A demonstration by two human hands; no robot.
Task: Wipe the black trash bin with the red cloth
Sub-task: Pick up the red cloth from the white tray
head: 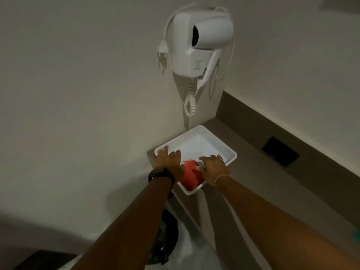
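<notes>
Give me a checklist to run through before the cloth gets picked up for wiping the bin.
1. Red cloth located: ok, it lies in the near end of the white tray.
2. Left hand free: ok, open, fingers spread over the tray's rim beside the cloth.
3. Right hand free: ok, open, thumb at the cloth, no grasp closed yet.
4. Tray seated safely: not ok, its near corner overhangs the counter edge.
5. Black trash bin reachable: ok, on the floor below the counter, partly hidden by the left forearm.
6. Bin's dirty areas: cannot tell, too dark and covered.
</notes>
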